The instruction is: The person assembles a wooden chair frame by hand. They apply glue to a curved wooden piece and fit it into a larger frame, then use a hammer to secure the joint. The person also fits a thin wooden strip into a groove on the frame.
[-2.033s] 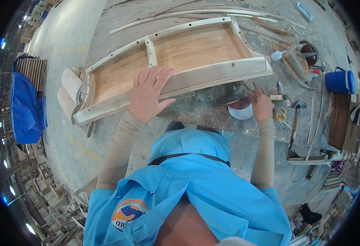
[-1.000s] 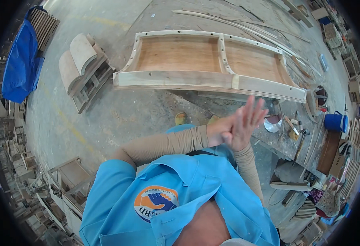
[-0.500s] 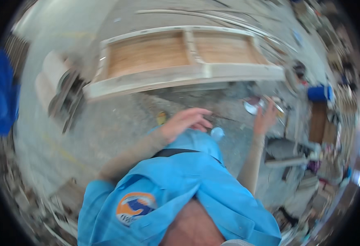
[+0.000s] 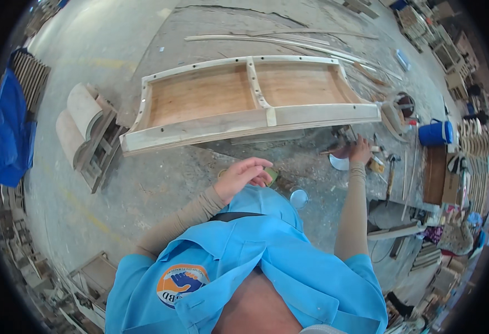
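Watching from my end through the head camera, I had the wooden frame (image 4: 254, 83) across the upper middle of the picture, tilted so its right end sat a little higher than its left, with a crosspiece parting its two panelled bays. The left hand (image 4: 244, 176) was near the centre, below the frame's long near side and well clear of it, just above the blue trousers (image 4: 264, 203). Its fingers were loosely bent, the forefinger a little apart from the lower ones. The right hand (image 4: 360, 151) was over at right of centre, back toward me, on the stained worktop (image 4: 308, 153) among small tools; its fingers pointed up the picture, but I couldn't tell whether they were clamped on anything. Just left of it lay a white and dark red disc (image 4: 339, 161); to its lower right were a yellow roll (image 4: 376, 166) and, beyond that, a hammer (image 4: 390, 181). Farther right I saw a blue bucket (image 4: 436, 133). Long wooden strips (image 4: 283, 42) ran above the frame, curved wooden pieces (image 4: 80, 119) were stacked at left, and a blue tarp (image 4: 10, 131) hung at the far left.
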Action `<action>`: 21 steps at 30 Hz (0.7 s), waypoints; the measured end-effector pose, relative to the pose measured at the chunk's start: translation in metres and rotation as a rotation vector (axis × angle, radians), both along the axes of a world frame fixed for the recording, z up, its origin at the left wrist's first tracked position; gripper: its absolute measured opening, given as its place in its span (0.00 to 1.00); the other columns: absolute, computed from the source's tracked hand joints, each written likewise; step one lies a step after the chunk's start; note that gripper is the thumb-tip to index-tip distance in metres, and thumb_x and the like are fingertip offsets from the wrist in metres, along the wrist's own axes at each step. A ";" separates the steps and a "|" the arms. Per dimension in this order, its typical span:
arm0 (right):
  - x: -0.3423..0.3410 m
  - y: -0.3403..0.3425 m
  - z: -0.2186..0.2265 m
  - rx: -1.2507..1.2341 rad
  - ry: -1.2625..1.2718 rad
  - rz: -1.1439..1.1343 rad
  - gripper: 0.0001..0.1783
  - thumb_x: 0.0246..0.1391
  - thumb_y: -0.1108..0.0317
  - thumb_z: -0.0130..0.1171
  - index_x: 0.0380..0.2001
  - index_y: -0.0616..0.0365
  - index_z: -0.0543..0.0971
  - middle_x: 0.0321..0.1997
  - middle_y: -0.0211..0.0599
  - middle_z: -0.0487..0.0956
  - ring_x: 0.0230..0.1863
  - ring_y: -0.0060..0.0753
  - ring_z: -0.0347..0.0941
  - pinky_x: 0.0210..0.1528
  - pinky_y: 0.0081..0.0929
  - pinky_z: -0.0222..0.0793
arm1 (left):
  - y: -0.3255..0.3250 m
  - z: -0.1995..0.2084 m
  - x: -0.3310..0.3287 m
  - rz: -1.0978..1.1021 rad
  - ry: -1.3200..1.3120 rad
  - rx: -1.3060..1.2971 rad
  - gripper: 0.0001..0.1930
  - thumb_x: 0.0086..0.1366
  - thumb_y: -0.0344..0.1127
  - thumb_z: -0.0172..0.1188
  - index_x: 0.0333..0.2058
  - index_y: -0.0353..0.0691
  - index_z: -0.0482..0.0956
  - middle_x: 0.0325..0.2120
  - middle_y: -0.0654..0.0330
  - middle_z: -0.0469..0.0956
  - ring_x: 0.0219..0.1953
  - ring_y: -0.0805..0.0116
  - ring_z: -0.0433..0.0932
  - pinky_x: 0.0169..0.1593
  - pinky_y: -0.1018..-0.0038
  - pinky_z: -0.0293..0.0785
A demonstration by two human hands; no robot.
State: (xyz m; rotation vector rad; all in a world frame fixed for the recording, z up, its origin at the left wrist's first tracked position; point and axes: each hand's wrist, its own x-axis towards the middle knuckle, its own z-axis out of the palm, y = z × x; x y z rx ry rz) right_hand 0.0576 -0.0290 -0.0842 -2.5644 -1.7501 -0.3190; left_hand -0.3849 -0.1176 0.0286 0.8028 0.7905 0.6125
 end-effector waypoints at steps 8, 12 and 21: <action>0.039 -0.045 0.037 0.172 0.099 0.050 0.12 0.54 0.68 0.54 0.38 0.53 0.84 0.33 0.45 0.80 0.36 0.51 0.77 0.39 0.42 0.71 | 0.005 0.005 0.000 0.038 0.037 0.070 0.17 0.72 0.38 0.46 0.55 0.38 0.71 0.40 0.57 0.80 0.39 0.73 0.77 0.46 0.76 0.73; 0.035 -0.096 0.073 0.121 0.624 -0.157 0.14 0.54 0.71 0.57 0.44 0.58 0.82 0.24 0.38 0.81 0.22 0.28 0.75 0.29 0.27 0.71 | 0.011 0.004 0.003 0.072 0.038 0.050 0.17 0.72 0.36 0.46 0.54 0.35 0.71 0.39 0.55 0.80 0.39 0.72 0.77 0.47 0.75 0.73; 0.026 -0.196 0.103 0.450 1.051 -0.434 0.14 0.58 0.72 0.55 0.46 0.61 0.81 0.29 0.26 0.80 0.25 0.15 0.72 0.27 0.15 0.67 | 0.044 0.019 0.053 -0.247 0.020 0.101 0.16 0.72 0.35 0.46 0.54 0.35 0.72 0.39 0.56 0.80 0.39 0.72 0.77 0.48 0.75 0.73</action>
